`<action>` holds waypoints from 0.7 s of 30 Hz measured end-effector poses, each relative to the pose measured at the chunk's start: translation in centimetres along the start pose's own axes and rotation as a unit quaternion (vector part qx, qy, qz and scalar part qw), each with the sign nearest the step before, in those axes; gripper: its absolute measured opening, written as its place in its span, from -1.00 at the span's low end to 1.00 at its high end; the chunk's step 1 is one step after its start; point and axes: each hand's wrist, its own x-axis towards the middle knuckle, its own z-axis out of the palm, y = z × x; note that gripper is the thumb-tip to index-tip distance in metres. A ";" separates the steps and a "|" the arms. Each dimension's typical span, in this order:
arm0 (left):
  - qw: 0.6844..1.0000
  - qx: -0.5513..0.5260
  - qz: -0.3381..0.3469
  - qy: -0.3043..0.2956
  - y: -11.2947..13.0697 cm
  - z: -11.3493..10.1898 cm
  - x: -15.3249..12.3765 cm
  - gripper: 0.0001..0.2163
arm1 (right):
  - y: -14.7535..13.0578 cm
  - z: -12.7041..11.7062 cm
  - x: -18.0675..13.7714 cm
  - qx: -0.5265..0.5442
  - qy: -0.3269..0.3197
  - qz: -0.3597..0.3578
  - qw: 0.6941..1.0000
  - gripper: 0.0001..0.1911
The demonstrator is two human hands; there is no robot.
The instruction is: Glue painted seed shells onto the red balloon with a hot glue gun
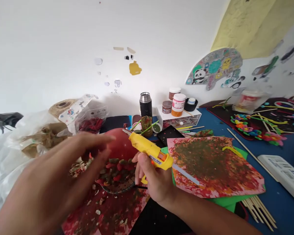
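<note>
My right hand [159,182] is wrapped round a yellow hot glue gun [147,147], its nozzle pointing up and left. A translucent glue stick [186,174] sticks out of its back end, and an orange light glows on its side. My left hand [56,179], smeared by motion, hovers left of the nozzle with thumb and forefinger apart; nothing shows between them. Behind both hands is a shiny red rounded form [120,143]. Rows of red and green shell-like pieces [117,169] lie along its lower front, above a dark curved rim [119,191].
Pale shell bits lie on red-stained paper [105,209]. Paint-smeared pink paper [210,163] is at right, near wooden sticks [259,209] and a white case [281,173]. A black flask [145,106] and paint jars [178,104] stand behind. Plastic bags [36,124] crowd the left.
</note>
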 end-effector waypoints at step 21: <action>0.968 0.106 0.044 -0.225 -4.6 3.4 10.7 -0.66 | -0.4 0.5 0.1 0.024 -0.013 0.034 0.999 -0.10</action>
